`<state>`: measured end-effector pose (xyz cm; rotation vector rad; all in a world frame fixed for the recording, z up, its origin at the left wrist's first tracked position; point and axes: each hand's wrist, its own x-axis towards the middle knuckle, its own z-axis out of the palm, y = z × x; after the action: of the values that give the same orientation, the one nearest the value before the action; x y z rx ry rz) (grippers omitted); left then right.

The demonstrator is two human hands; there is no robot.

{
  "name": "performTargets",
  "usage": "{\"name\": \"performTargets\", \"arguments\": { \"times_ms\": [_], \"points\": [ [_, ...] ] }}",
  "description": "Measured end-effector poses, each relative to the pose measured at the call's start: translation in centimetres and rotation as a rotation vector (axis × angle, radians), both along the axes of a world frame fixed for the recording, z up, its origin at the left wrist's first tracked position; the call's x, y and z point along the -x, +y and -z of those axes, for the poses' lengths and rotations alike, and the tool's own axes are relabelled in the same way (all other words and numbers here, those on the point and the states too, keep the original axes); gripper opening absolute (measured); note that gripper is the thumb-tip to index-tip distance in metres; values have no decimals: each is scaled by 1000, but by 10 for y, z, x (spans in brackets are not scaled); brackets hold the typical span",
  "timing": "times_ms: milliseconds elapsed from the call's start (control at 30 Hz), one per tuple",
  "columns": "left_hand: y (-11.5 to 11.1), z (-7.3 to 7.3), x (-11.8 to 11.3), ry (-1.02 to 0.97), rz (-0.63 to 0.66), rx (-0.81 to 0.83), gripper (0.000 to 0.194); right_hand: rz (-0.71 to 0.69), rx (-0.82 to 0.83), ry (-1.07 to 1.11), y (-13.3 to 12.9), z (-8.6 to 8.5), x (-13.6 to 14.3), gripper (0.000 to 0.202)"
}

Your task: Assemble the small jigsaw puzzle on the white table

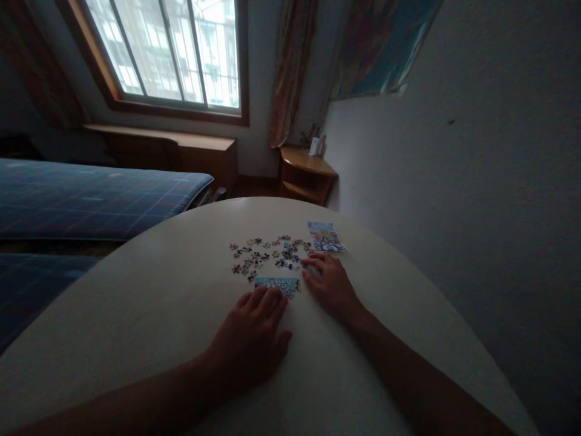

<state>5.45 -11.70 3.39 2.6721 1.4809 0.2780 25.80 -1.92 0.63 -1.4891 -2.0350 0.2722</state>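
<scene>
A joined strip of jigsaw puzzle [278, 283], light blue with lettering, lies flat on the round white table. My left hand [255, 330] rests over its lower edge, fingers stretched out and thumb apart, covering part of it. Beyond the strip are several loose jigsaw pieces [254, 259], scattered in a loose patch. My right hand [330, 284] is at the right side of that patch, fingers spread, its fingertips near the outermost pieces. Whether a piece lies under those fingertips I cannot tell. Just past the right hand lies a small printed picture sheet [325, 236].
The round table [172, 290] has a curved edge in front and at both sides. A bed with a plaid mattress [100, 200] stands to the left. A wooden corner shelf [308, 165] is beyond the table, and a wall [445, 200] runs along the right.
</scene>
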Motion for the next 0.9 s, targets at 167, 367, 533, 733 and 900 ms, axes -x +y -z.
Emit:
{"name": "performTargets", "arguments": {
  "times_ms": [167, 367, 533, 733, 900],
  "points": [
    [1, 1, -1, 17, 4, -8, 47, -11, 0, 1, 1, 2, -1, 22],
    [0, 3, 1, -14, 12, -26, 45, -17, -7, -4, 2, 3, -1, 16],
    [0, 3, 1, -27, 15, -15, 45, -25, -19, -5, 2, 2, -1, 14],
    [0, 4, 1, -26, 16, -6, 47, -29, -27, 13, 3, 4, -2, 12],
    [0, 2, 0, -16, 15, -10, 48, -15, -22, 35, 0, 1, -1, 15]
  ]
}}
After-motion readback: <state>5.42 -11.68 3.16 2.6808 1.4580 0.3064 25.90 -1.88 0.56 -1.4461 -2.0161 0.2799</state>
